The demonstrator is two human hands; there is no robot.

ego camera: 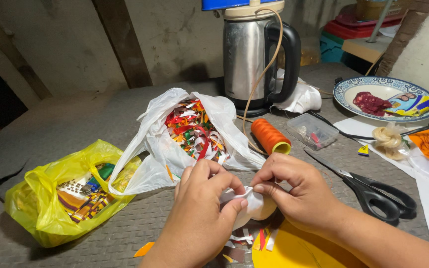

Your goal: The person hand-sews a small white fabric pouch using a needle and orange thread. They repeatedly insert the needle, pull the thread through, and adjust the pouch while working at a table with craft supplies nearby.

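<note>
Centrally, a small white piece (251, 202) is pinched between both hands, just above the table (50, 129); the left hand (202, 208) grips its left end, the right hand (294, 191) its right (long axis roughly crosswise); scissors (373, 191) lie nearer the right.

Two bare hands and forearms, entering from six o'clock. Left hand (197, 213): no ring, no watch, no glove; rounded knuckles, short trimmed nails, fingers (234, 211) plump and tapering. Left wrist bare, no sleeve down to the lower edge. Right hand (299, 193): likewise unadorned, no ring or band, nails short and plain, thumbnail unpainted. Right forearm uncovered, running off toward five o'clock, no cuff, strap or bracelet anywhere along it. No clothing visible on either arm.
</note>
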